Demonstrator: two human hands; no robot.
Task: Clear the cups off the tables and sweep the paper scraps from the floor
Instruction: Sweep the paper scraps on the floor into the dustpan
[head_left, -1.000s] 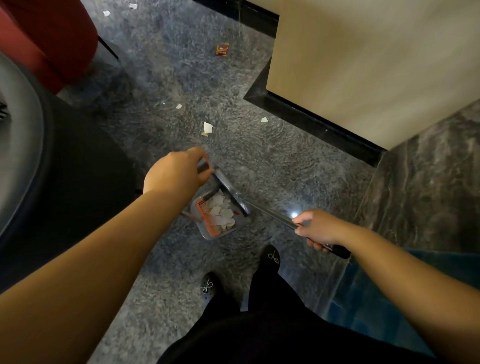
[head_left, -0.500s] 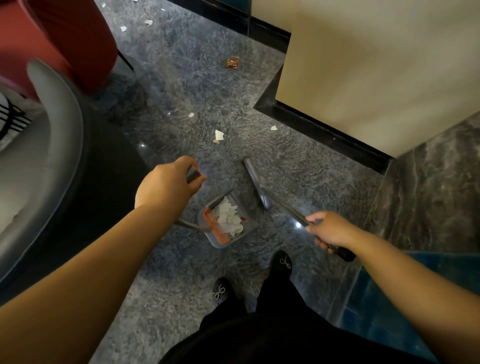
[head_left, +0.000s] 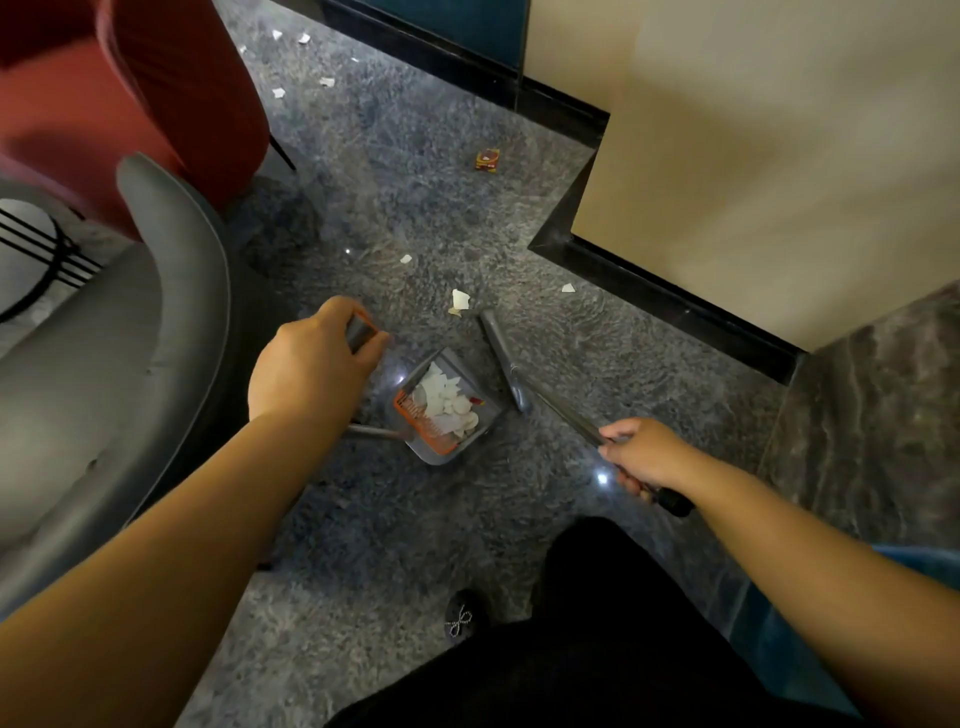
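Sweeping partway done, scraps still on the floor

Head view: the left hand (head_left: 311, 364) grips the handle of the dustpan (head_left: 441, 408), which sits on the floor (head_left: 415, 519) already holding a heap of white paper scraps, while the right hand (head_left: 641, 457) is clamped round the broom (head_left: 506, 361), whose head lies just beside the pan; a larger scrap (head_left: 460, 300) lies just off the broom's tip, smaller scraps (head_left: 568, 288) lie near the wall, more scraps (head_left: 301, 62) lie by the red chair (head_left: 156, 93), and a small red box (head_left: 487, 159) is well apart; no cups or table tops show, so that part cannot be judged
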